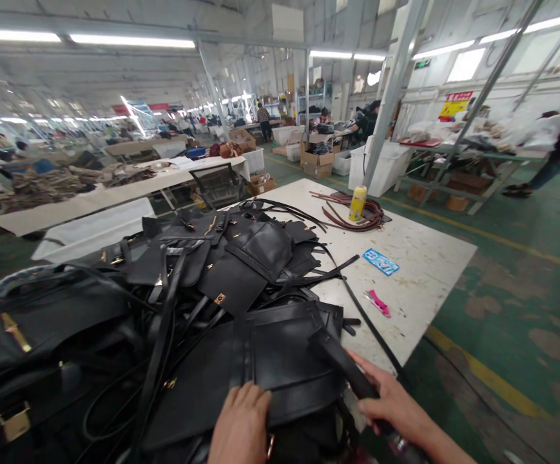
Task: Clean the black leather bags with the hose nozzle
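Bags crowding table, bottle beyond, right hand gripping black object, left hand on leather, grip unclear

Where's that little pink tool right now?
In the head view, right of centre, the pink tool lies on the white table, right of the black leather pile and just nearer than the flat blue item.
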A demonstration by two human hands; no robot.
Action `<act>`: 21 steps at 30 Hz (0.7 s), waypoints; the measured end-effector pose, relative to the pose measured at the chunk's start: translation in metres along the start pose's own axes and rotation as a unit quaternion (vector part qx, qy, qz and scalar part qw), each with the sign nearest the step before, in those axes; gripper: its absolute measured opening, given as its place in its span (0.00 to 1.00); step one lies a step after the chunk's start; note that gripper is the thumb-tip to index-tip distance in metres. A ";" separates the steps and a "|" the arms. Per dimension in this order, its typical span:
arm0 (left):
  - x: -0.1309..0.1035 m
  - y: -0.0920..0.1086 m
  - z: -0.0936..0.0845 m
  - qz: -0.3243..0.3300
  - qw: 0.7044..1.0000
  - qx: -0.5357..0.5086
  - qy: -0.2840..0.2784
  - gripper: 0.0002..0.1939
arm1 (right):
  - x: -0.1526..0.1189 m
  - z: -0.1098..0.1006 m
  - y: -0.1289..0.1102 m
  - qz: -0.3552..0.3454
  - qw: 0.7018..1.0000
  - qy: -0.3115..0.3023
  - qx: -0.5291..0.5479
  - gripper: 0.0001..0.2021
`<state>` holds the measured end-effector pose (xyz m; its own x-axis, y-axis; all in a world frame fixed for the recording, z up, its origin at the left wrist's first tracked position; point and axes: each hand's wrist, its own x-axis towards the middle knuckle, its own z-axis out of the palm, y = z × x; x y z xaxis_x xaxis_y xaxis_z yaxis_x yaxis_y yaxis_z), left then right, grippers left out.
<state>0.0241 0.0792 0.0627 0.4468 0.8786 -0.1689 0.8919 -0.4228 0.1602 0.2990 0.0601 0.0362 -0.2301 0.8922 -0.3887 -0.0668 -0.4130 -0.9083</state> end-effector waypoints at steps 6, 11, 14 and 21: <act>0.051 0.095 0.059 0.020 0.981 -0.126 0.146 0.23 | -0.013 -0.031 -0.014 -0.003 0.998 0.058 -0.002 0.42; 0.059 0.098 0.088 0.017 0.971 -0.113 0.211 0.09 | -0.039 -0.034 -0.028 0.015 0.999 0.042 -0.009 0.42; 0.055 0.089 0.089 0.057 0.956 -0.123 0.261 0.13 | -0.053 -0.033 -0.038 0.040 0.999 -0.005 -0.003 0.42; 0.057 0.087 0.110 0.124 0.935 -0.108 0.315 0.15 | -0.036 -0.041 -0.033 0.147 0.981 -0.120 -0.034 0.43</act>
<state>0.1343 0.0678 -0.0402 0.4476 0.7449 0.4948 0.7018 -0.6355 0.3220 0.3492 0.0492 0.0733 -0.4518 0.6646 -0.5952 0.1002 -0.6251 -0.7741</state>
